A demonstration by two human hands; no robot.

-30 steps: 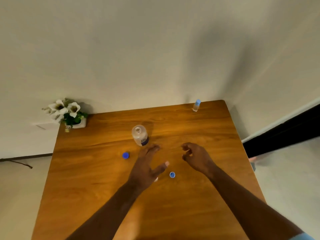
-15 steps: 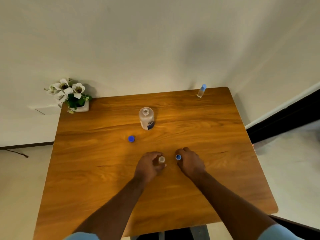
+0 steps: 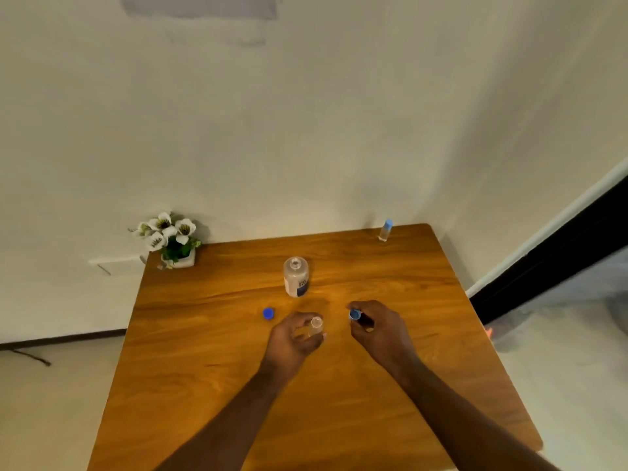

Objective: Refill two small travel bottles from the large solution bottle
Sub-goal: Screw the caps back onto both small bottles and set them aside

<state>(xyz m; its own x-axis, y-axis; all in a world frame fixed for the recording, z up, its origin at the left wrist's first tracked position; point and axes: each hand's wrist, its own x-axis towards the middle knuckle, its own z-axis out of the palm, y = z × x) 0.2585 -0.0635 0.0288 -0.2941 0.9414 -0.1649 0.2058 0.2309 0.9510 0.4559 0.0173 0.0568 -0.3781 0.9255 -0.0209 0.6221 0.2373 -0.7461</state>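
Looked like capping time: left hand [image 3: 295, 338] gripped an open small bottle [image 3: 315, 327] just above the table [image 3: 204, 368], right hand [image 3: 377, 326] pinched its blue cap [image 3: 354, 314] beside it. Next I'd say line the cap over the mouth and twist. Both forearms reached in, hands near each other, big bottle [image 3: 296, 276] uncapped behind.

Large bottle [image 3: 296, 277] label print apparently illegible.

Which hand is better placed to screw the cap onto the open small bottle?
Right. The right hand already pinches the small blue cap, beside the uncapped clear small bottle that the left hand grips.
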